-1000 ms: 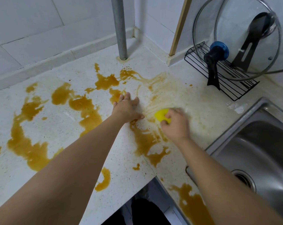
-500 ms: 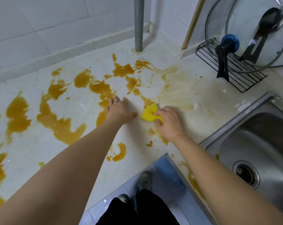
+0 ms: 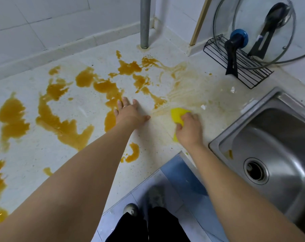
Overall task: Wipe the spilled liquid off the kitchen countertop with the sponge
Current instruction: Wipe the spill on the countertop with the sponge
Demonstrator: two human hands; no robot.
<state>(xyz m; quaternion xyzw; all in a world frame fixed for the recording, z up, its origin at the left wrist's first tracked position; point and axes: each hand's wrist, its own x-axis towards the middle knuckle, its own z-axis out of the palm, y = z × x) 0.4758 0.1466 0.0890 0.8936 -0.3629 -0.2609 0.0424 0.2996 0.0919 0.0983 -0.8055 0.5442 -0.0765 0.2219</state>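
Note:
Brown-orange spilled liquid (image 3: pixel 62 126) lies in large puddles across the left and middle of the speckled white countertop (image 3: pixel 88 109). My right hand (image 3: pixel 189 127) grips a yellow sponge (image 3: pixel 178 114) and presses it onto the counter near the sink. Pale smeared streaks (image 3: pixel 185 88) fan out behind the sponge. My left hand (image 3: pixel 129 113) rests flat on the counter, fingers spread, at the edge of a puddle, a short way left of the sponge.
A steel sink (image 3: pixel 270 154) sits at the right. Behind it a black wire rack (image 3: pixel 239 65) holds a glass lid (image 3: pixel 253 32) and black utensils. A metal pipe (image 3: pixel 145 23) rises from the back of the counter. The counter's front edge cuts inward above the floor (image 3: pixel 174 180).
My right hand has slid the sponge to the right, toward the sink. The brown patch in front of it is wiped to a faint smear. My left hand has stayed flat on the counter.

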